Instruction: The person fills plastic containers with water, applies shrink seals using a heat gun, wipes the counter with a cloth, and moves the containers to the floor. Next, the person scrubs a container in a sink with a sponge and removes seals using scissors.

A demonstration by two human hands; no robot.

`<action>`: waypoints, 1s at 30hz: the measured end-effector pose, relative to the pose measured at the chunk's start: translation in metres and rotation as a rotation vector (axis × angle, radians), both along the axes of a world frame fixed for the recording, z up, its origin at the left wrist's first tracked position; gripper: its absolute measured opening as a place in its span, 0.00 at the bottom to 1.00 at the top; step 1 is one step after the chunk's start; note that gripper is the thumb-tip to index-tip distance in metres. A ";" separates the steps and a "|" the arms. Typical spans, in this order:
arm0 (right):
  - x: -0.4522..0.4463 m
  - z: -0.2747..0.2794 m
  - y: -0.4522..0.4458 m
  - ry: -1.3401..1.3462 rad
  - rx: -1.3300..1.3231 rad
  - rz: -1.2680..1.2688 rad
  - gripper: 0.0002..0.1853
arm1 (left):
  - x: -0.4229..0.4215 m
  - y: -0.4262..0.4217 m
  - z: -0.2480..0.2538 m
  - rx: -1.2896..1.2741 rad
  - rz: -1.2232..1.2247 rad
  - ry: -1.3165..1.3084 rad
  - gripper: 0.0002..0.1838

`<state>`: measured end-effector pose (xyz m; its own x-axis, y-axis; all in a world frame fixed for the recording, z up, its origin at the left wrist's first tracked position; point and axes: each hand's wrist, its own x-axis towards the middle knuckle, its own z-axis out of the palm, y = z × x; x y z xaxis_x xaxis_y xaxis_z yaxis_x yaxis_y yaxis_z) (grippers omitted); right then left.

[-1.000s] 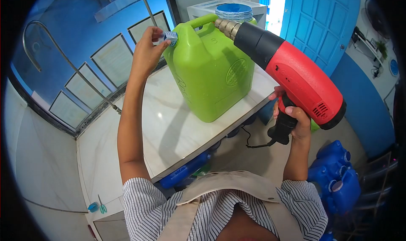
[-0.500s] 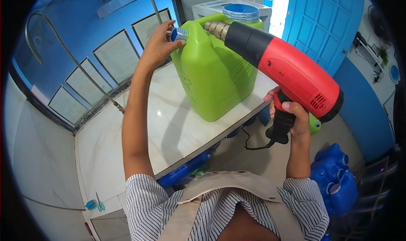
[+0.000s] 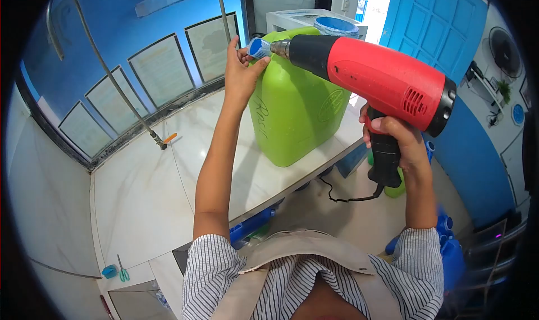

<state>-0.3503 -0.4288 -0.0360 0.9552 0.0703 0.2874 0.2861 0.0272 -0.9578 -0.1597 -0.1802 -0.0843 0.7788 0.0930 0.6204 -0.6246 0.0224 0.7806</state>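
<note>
A red and black heat gun is gripped by its black handle in my right hand. Its metal nozzle points left, right beside a small blue cap with a clear plastic seal round it. That cap sits on the spout of a green jug, which stands upright on the counter and has handwriting on its side. My left hand holds the cap from the left, thumb below it and forefinger pointing up.
The white tiled counter carries a metal faucet and green scissors. A larger blue lid shows behind the jug. The heat gun's cord hangs past the counter's edge. Blue containers stand on the floor at right.
The heat gun has turned more level, its nozzle now right at the small cap. My left hand has shifted round the cap, forefinger raised. The whole view has also shifted a little.
</note>
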 end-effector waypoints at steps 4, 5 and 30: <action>0.003 0.015 0.005 0.022 -0.068 -0.027 0.21 | -0.003 -0.005 -0.004 -0.056 0.041 -0.026 0.47; 0.004 0.018 0.007 0.019 -0.071 -0.029 0.21 | -0.006 -0.006 -0.003 -0.059 0.039 -0.028 0.47; 0.016 0.057 0.010 0.003 -0.159 0.007 0.14 | -0.024 -0.014 -0.023 0.070 0.259 -0.004 0.38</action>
